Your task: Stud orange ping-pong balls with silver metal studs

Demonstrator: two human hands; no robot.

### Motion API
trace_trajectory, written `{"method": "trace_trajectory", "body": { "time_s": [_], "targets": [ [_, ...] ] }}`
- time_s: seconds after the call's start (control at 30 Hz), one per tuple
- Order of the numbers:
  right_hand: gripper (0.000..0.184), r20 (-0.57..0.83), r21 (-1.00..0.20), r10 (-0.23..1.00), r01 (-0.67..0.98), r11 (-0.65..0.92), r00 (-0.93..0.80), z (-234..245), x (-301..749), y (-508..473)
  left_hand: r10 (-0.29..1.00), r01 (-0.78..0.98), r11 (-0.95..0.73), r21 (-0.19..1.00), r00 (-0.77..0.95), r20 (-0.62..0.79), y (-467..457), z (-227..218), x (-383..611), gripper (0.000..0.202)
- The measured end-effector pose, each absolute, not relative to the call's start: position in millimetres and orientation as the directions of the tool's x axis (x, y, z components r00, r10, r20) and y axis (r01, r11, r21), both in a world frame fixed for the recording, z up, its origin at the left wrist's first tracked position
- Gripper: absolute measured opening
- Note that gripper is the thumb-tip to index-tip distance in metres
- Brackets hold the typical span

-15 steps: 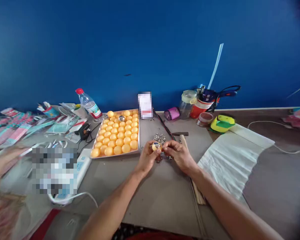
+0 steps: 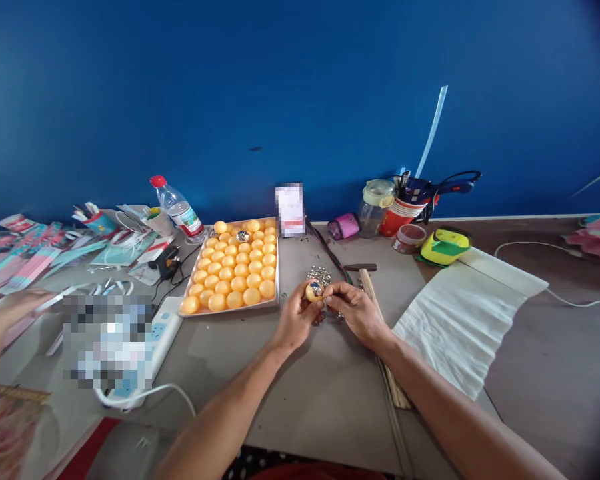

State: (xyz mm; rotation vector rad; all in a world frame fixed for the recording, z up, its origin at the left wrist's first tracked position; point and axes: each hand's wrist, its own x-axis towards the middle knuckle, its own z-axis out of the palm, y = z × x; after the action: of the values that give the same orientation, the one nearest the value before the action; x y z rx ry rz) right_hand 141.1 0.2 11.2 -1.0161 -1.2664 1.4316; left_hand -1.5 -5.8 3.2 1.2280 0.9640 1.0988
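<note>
In front of me, my left hand (image 2: 295, 320) grips an orange ping-pong ball (image 2: 311, 294) between thumb and fingers. Shiny silver bits cover part of the ball's upper side. My right hand (image 2: 355, 310) is closed in a pinch against the ball's right side; whatever is between its fingertips is too small to make out. Just behind the hands lies a heap of small silver pieces (image 2: 319, 274), partly hidden by them. To the left, a shallow box (image 2: 279, 270) holds rows of orange balls (image 2: 237, 283), with one silver-covered ball (image 2: 243, 236) on top.
A hammer (image 2: 363, 267) and wooden strips (image 2: 400, 390) lie right of the hands, beside a white sheet (image 2: 453, 327). Along the wall stand a jar (image 2: 375, 217) and a red cup (image 2: 399, 217). Leftward are a power strip (image 2: 165, 330), a bottle (image 2: 183, 217) and another person's arm (image 2: 5, 320).
The ball is turned slightly in my left hand, showing more of its silver patch. My right fingertips stay close beside it. The other person's arm at left has shifted a little.
</note>
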Motion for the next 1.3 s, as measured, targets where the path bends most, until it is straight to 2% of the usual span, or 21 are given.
{"method": "trace_trajectory", "body": {
  "time_s": [0.2,0.33,0.57,0.9,1.3],
  "targets": [
    [0.019,0.034,-0.988,0.974,-0.155,-0.001,-0.222,14,140,-2,0.992,-0.135,-0.022,0.991,0.119,0.038,-8,2,1,0.051],
    [0.021,0.067,-0.985,0.972,-0.171,0.029,-0.225,14,140,-2,0.992,-0.144,-0.03,0.989,0.116,0.047,-8,1,2,0.047],
    [0.02,0.067,-0.977,0.966,-0.213,0.013,-0.248,10,142,0,0.99,-0.026,-0.077,0.997,0.12,0.079,-7,-6,-1,0.044],
    [0.015,0.007,-0.996,0.964,-0.089,-0.017,-0.264,8,145,3,0.984,0.341,-0.178,0.923,0.091,0.156,-7,2,-7,0.042],
    [0.004,-0.065,-0.997,0.983,0.052,-0.057,-0.171,19,136,-4,0.978,0.392,-0.21,0.896,0.067,0.2,-10,-9,-5,0.037]
  ]
}}
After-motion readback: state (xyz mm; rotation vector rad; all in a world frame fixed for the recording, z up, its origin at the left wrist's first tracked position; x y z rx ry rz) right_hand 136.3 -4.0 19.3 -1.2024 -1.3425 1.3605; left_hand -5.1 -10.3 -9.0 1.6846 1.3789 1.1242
